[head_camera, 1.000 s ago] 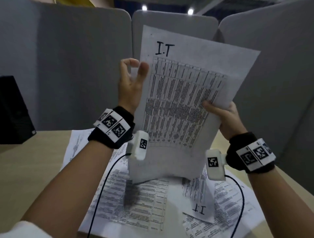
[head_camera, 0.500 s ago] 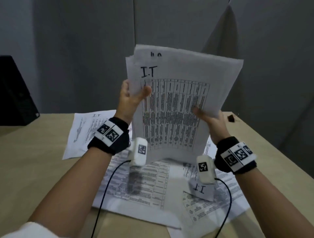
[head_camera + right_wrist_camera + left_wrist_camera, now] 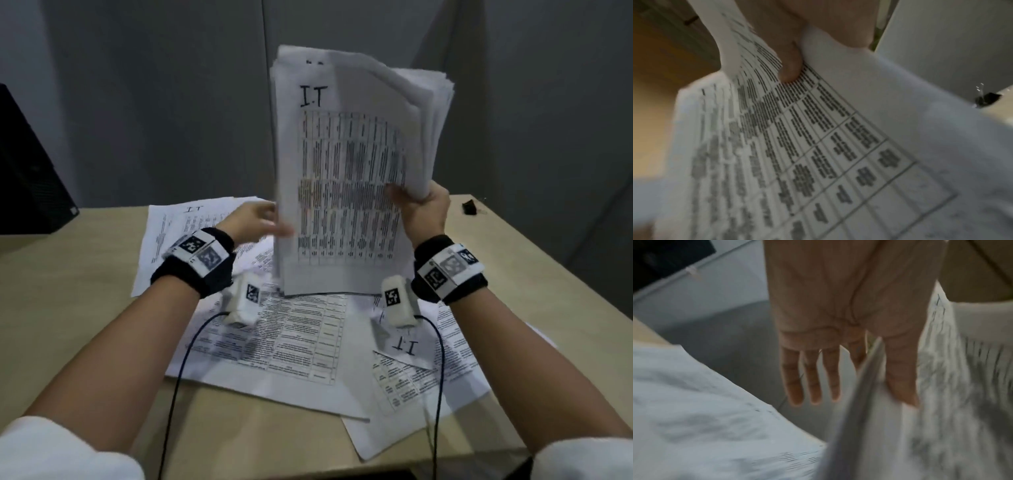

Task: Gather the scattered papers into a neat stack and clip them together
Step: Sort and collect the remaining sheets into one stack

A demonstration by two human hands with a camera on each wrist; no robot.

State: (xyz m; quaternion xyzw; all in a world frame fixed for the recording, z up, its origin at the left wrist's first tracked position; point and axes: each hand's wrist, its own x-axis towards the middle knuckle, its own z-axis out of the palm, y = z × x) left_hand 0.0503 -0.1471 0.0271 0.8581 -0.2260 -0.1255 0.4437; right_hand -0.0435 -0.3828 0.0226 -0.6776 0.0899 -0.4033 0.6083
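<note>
Squaring the stack (image 3: 346, 192) upright on the table (image 3: 85, 308), more sheets (image 3: 274, 346) loose beneath.

My right hand (image 3: 423, 214) pinches the stack's right edge, thumb in front; my left hand (image 3: 251, 222) lies flat and relaxed against the left edge, holding nothing. The top right corner fans out, so I judge a one-sided pinch could let sheets slide or buckle if I tap hard. Its bottom edge stands on the loose sheets, which may drag. The clip (image 3: 470, 207) waits at the table's far right, apart.
</note>
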